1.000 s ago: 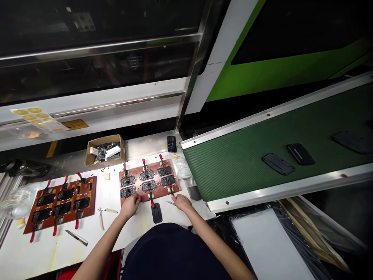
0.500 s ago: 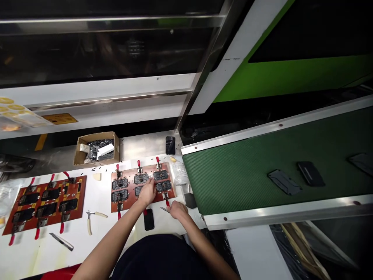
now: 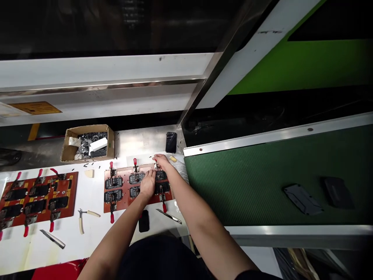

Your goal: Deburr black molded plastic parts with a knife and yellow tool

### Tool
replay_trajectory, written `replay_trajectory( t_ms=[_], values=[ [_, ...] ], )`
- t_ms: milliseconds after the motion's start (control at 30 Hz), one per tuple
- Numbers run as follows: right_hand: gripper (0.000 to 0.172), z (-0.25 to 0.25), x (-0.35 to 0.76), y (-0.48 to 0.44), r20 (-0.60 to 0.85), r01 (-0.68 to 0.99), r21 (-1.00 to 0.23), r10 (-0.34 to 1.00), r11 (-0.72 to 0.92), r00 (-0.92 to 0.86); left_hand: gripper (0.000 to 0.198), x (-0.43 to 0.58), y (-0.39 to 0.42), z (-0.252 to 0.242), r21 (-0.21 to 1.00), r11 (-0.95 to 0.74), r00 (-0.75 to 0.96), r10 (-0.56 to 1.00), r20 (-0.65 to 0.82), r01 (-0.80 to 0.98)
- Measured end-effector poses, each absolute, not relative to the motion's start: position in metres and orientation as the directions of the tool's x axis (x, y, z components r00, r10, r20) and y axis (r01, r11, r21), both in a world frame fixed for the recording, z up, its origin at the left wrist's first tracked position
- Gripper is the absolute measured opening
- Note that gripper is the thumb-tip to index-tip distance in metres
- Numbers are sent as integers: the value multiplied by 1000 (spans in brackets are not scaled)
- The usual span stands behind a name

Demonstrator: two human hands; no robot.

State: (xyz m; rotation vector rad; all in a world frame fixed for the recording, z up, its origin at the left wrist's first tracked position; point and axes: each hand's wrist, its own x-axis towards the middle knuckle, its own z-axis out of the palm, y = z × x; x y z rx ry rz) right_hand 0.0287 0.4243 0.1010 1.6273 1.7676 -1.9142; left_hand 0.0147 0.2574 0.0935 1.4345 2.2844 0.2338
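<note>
The green belt [image 3: 262, 182] runs off to the right of the red board [image 3: 126, 188], with two black covers [image 3: 303, 199] lying on it well away from the board. The board lies on the white desk [image 3: 72, 241] straight in front of you and carries six black parts under red-handled clamps. A second board [image 3: 37, 198] lies well to its left, and a cardboard box [image 3: 87, 142] stands behind and to the left.

Your left hand [image 3: 148, 182] rests palm down on the board's middle parts; you cannot tell from here whether its grip is clenched or released. Your right hand [image 3: 161, 160] is at the board's far right corner, its grip clenched on the corner clamp [image 3: 156, 166].

A phone [image 3: 171, 142] lies just behind the board. A loose black part [image 3: 143, 221], a blade [image 3: 169, 216] and pliers [image 3: 84, 216] lie near the board's front edge.
</note>
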Motion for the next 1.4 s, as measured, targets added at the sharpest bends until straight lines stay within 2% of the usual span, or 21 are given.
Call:
replay_trajectory(
  t_ms=[133,267,400,600,667,833,967,1100,1200,1300,1400],
  values=[
    [31,87,34,418,-691,590,-709,546,-387,-474,39,14,260,93,327,441,-360,890,-281,836],
    [30,90,39,413,-595,498,-795,603,-346,-531,38,14,262,95,297,441,-353,884,-307,847],
    [27,120,68,418,-455,434,-875,674,-216,-582,39,13,266,102,283,439,-342,879,-332,853],
    [32,184,155,360,-282,461,-887,825,-31,-489,41,13,275,117,249,499,-377,831,-409,830],
    [34,193,186,319,-297,495,-869,807,-7,-510,40,11,275,122,248,528,-378,800,-466,812],
    [20,180,253,228,-434,617,-782,638,83,-636,33,-12,260,147,301,598,-348,728,-590,743],
    [12,155,276,203,-534,715,-669,538,202,-652,25,-40,221,192,465,601,-223,736,-640,650],
    [22,137,272,205,-619,777,-562,479,284,-623,18,-37,151,235,681,606,70,724,-686,411],
    [26,131,258,206,-649,779,-529,431,336,-626,29,0,91,248,705,698,219,674,-706,125],
    [27,131,238,200,-642,733,-563,356,383,-679,43,47,39,240,655,729,122,682,-721,-198],
    [27,131,222,191,-635,691,-586,290,422,-716,47,77,-3,226,612,625,-63,673,-737,-484]
  ],
)
